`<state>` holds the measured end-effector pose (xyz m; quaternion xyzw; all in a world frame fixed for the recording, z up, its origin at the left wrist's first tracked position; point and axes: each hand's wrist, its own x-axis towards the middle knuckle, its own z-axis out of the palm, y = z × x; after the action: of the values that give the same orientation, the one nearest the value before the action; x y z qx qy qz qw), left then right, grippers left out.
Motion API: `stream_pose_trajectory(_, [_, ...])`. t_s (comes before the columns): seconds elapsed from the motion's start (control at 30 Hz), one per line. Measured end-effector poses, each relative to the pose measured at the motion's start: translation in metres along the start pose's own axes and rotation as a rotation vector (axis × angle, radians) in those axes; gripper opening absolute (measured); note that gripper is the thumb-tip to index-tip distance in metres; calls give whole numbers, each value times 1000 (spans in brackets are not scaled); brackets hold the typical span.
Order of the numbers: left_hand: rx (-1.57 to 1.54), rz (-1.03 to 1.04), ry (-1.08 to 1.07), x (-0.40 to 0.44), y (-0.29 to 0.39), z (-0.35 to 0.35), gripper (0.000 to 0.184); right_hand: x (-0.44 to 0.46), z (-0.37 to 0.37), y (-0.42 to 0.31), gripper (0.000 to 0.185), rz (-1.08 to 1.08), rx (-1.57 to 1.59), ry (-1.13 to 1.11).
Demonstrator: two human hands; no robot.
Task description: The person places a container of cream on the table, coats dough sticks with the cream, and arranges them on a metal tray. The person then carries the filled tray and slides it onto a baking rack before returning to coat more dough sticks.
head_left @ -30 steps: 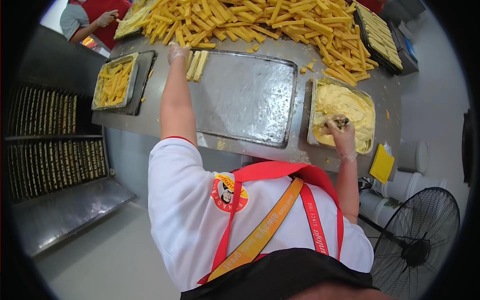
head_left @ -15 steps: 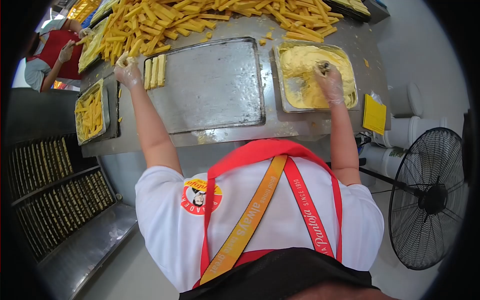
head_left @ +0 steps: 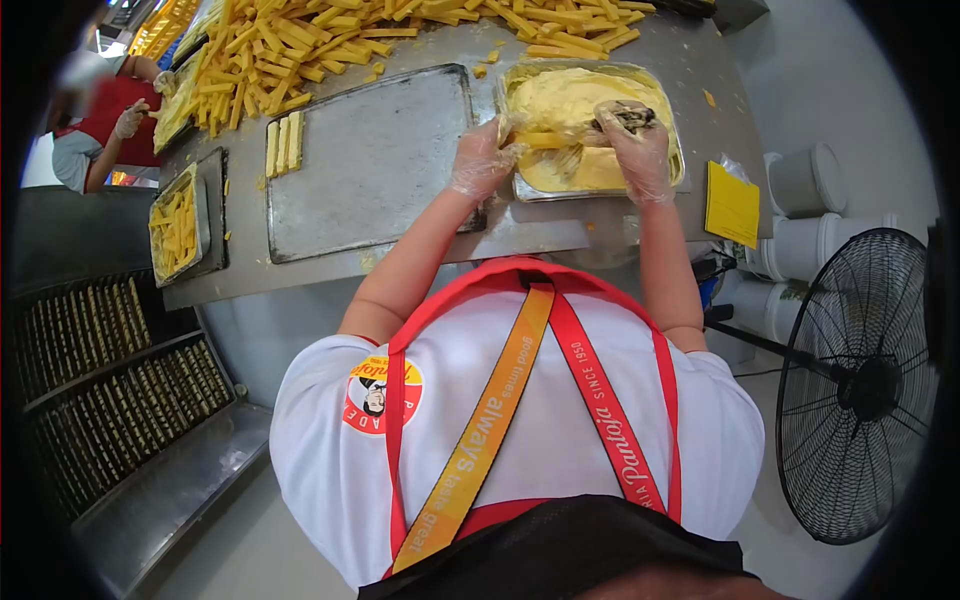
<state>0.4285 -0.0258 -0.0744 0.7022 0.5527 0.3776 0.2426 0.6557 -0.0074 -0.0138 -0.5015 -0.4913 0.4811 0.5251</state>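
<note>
My gloved left hand (head_left: 482, 160) is closed on one end of a yellow cake-like stick (head_left: 543, 140), at the left side of a metal pan (head_left: 684, 172) of creamy yellow spread (head_left: 560, 95). The stick lies out over the spread. In my gloved right hand (head_left: 640, 160) is a dark-handled, spread-smeared tool (head_left: 628, 116), its kind unclear. Its working end reaches down beside the stick. Left of the pan lies a flat baking tray (head_left: 370, 165) with three pale coated sticks (head_left: 284, 145) at its left end.
A large heap of yellow sticks (head_left: 290, 50) covers the table's far side. At left is a smaller pan of sticks (head_left: 176, 235). A co-worker in a red apron (head_left: 110, 115) stands far left. A yellow pad (head_left: 733, 205), white buckets (head_left: 808, 180) and a fan (head_left: 865, 390) are at right.
My left hand has moved right from the heap's edge to the spread pan, carrying a stick. My right hand has shifted slightly left with the tool. The view has shifted a little.
</note>
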Motion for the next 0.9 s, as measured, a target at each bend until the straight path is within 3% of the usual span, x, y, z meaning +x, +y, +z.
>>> stream_pose_trajectory(0.1, [78, 51, 6, 4, -7, 10, 33, -2, -7, 13, 22, -84, 180, -56])
stream_pose_trajectory(0.3, [76, -19, 4, 2, 8, 7, 34, 12, -22, 32, 17, 49, -82, 64])
stream_pose_trajectory(0.4, [95, -92, 13, 2, 3, 11, 33, -8, -4, 3, 18, 7, 179, 29])
stream_pose_trajectory(0.5, [-55, -131, 62, 3, -9, 20, 32, -6, -6, 18, 17, -28, 145, -13])
stream_pose_trajectory(0.6, [-94, -313, 73, 4, -3, 17, 30, 10, -15, 54, 16, -174, -241, 116])
stream_pose_trajectory(0.7, [-138, -376, 76, 4, 6, 12, 29, -2, -13, 41, 15, -193, -220, 51])
stream_pose_trajectory(0.8, [-179, -362, 21, 4, 1, 10, 27, -9, -2, 23, 18, -183, 79, 1])
stream_pose_trajectory(0.9, [-136, -303, 11, 5, -8, 14, 26, 12, -16, 51, 18, -22, 43, 46])
